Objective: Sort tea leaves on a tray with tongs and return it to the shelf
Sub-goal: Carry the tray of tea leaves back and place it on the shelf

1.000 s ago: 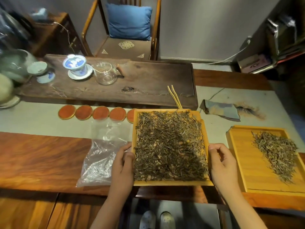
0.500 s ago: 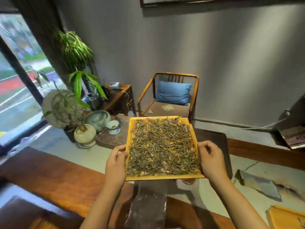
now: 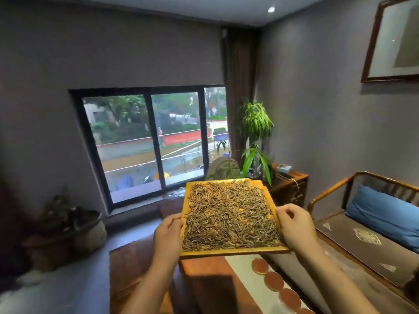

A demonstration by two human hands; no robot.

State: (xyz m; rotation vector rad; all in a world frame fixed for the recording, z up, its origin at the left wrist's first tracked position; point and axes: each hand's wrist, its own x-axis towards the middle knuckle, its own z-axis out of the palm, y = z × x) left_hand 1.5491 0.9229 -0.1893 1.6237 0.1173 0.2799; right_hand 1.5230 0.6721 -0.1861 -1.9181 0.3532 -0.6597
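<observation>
A yellow wooden tray (image 3: pixel 233 251) covered with dry brown tea leaves (image 3: pixel 230 214) is held up in the air, roughly level, above the near end of the wooden table (image 3: pixel 204 282). My left hand (image 3: pixel 169 234) grips its left edge, fingers curled round the rim. My right hand (image 3: pixel 294 227) grips the right edge the same way. No tongs and no shelf are in view.
Round red-brown coasters (image 3: pixel 273 281) lie in a row on the table's pale runner. A wooden armchair with a blue cushion (image 3: pixel 385 214) stands at the right. Ahead are a large window (image 3: pixel 154 143), potted plants (image 3: pixel 255 141), a side cabinet (image 3: pixel 289 189) and a dark basket (image 3: pixel 65 232) at the left.
Both hands lifted the tray off the table and carried it up. My view swung left from the table and chair toward the window.
</observation>
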